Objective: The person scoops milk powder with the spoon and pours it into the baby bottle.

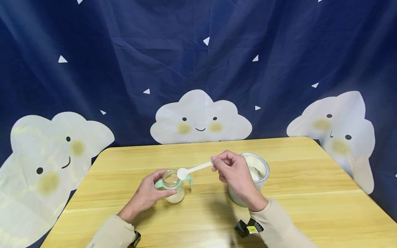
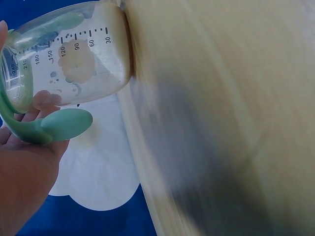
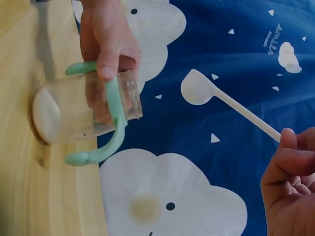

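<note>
A clear baby bottle with a green two-handled ring stands uncapped on the table, pale powder at its bottom. My left hand grips it around the neck, thumb in front. Between thumb and fingers, my right hand pinches the end of a white long-handled measuring scoop. The scoop's bowl is beside the bottle's mouth and slightly above it in the head view; whether powder is in it I cannot tell. Partly behind my right hand stands an open milk powder tin, with pale powder inside.
The wooden table reaches back to a dark blue curtain printed with smiling clouds. A black strap with a yellow label is at the right wrist, and beige sleeves cover both forearms.
</note>
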The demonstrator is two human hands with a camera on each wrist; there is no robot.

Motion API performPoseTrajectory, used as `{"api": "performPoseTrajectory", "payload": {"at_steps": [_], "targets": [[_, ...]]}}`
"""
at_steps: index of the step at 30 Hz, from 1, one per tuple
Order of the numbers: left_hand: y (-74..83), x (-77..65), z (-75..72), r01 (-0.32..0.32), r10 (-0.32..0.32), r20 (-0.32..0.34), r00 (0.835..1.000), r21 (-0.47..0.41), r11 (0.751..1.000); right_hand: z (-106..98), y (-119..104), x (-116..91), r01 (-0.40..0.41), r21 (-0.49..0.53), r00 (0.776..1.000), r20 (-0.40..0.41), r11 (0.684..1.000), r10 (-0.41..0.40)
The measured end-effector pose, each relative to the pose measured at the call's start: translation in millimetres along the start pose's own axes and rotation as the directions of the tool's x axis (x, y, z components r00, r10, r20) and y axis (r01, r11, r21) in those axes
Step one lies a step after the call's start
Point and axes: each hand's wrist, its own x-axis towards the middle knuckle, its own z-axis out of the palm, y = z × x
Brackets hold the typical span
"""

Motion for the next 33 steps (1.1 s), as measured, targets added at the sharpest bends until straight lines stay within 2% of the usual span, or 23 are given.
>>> {"api": "performPoseTrajectory", "payload": {"at_steps": [8,13,19,26,33], "targets": [[-0.4,0.4,0.4,-0.016,0.016,-0.006,1.000,0.004,1.000,-12,-9,-1,0.060,-0.045,0.998,0.005,0.997,-0.059],[-0.9,0.8,0.3,-0.020,0.020,-0.005,1.000,0.001,1.000,-21,-13,-3,0.060,-0.048,0.998,0.001,0.997,-0.060],[0.3,0.5,0.6,0.004,-0.004,-0.006,1.000,0.001,1.000,-33,-17,-3,0.060,-0.062,0.998,-0.019,0.996,-0.062],[1.1,-0.5,0.2,0.019,-0.019,-0.001,1.000,-0.007,1.000,-45,-19,-3,0.061,-0.009,0.998,-0.025,0.998,-0.061],[1.0,-0.7,0.4,0.011,-0.011,0.000,1.000,-0.010,1.000,-56,-21,-4,0.060,-0.043,0.997,-0.043,0.997,-0.062]]}}
